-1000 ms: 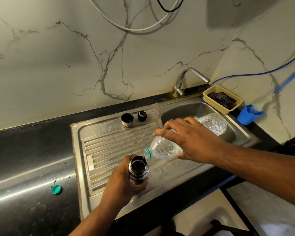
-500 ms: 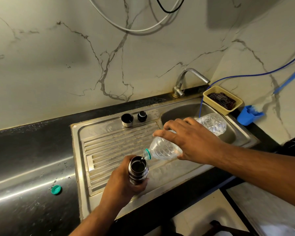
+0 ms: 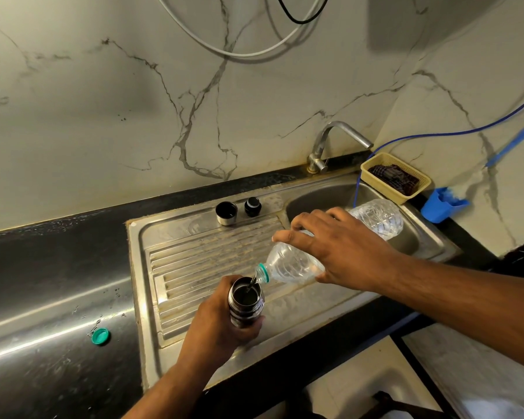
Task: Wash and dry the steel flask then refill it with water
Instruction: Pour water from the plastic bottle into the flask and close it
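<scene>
Two hands, two vessels at a kitchen sink

One steel flask (image 3: 246,300), one clear plastic bottle (image 3: 324,246), one green bottle cap (image 3: 100,336), one steel cup (image 3: 226,213), one black stopper (image 3: 252,206), one tap (image 3: 330,146), one yellow basket (image 3: 372,173), one blue holder (image 3: 436,208).

The left hand (image 3: 221,323) wraps the steel flask (image 3: 246,301), hiding its lower body. The right hand (image 3: 342,249) covers the middle of the clear plastic water bottle (image 3: 288,263). How full the flask is cannot be told. The white looping cable (image 3: 233,52) and black cable (image 3: 300,21) run off the top edge. The dark cloth in the yellow plastic basket (image 3: 375,163) is too blurred to identify.
</scene>
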{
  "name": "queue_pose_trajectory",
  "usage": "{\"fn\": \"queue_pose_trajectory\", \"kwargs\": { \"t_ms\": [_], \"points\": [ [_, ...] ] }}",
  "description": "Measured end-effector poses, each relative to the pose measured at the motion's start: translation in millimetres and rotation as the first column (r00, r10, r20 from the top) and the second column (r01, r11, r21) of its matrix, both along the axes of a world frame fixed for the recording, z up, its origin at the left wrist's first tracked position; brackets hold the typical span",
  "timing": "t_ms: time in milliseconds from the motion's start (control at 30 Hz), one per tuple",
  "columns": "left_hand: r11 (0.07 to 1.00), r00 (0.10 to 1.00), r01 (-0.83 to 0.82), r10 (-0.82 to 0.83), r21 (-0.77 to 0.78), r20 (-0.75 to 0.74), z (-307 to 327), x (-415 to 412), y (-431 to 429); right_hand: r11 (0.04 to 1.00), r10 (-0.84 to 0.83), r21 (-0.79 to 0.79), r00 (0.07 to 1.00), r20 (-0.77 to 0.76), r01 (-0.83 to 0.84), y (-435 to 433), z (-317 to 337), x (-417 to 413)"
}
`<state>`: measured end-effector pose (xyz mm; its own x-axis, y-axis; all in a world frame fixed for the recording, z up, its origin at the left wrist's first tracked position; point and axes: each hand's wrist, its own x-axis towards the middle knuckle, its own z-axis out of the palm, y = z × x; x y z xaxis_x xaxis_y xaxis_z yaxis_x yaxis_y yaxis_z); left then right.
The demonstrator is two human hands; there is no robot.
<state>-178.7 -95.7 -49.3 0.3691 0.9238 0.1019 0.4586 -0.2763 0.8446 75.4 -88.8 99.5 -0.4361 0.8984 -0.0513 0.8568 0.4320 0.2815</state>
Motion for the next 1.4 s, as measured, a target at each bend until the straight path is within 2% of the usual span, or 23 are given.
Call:
{"fn": "queue_pose_trajectory", "kwargs": {
  "t_ms": [633, 700, 800, 900, 1067, 1133, 1400],
  "points": [
    [1.0, 1.0, -0.009, 0.009, -0.015, -0.017, -3.3, 0.3, 0.6, 0.999, 0.041, 0.007, 0.997, -0.062, -0.041, -2.0, -11.1, 0.2],
    [1.0, 1.0, -0.008, 0.008, -0.021, -0.016, -3.6, -0.1, 0.6, 0.999, 0.041, 0.001, 0.994, -0.101, -0.041, -2.1, -12.7, 0.5],
    [1.0, 1.0, 0.007, -0.007, -0.028, -0.023, -3.5, -1.4, 0.9, 0.998, 0.006, -0.055, 0.969, -0.247, -0.02, -2.2, -13.7, -1.4],
    [0.999, 0.999, 0.025, -0.027, -0.032, -0.038, -1.2, -2.8, 2.6, 0.99, -0.083, -0.138, 0.884, -0.461, 0.022, -0.5, -20.3, -5.2],
    [0.998, 0.997, 0.058, -0.06, -0.03, -0.049, 4.1, -5.3, 3.4, 0.963, -0.259, -0.251, 0.617, -0.743, 0.102, 10.1, -29.8, -7.7],
    [0.997, 0.996, 0.065, -0.067, -0.033, -0.054, 6.6, -6.9, 3.2, 0.959, -0.281, -0.251, 0.535, -0.797, 0.13, 15.3, -30.8, -8.3],
    [0.992, 0.997, 0.048, -0.054, -0.113, -0.049, 1.9, -23.3, 0.8, 0.928, -0.373, -0.345, 0.335, -0.865, 0.142, 48.6, -67.0, -16.0]
  ]
}}
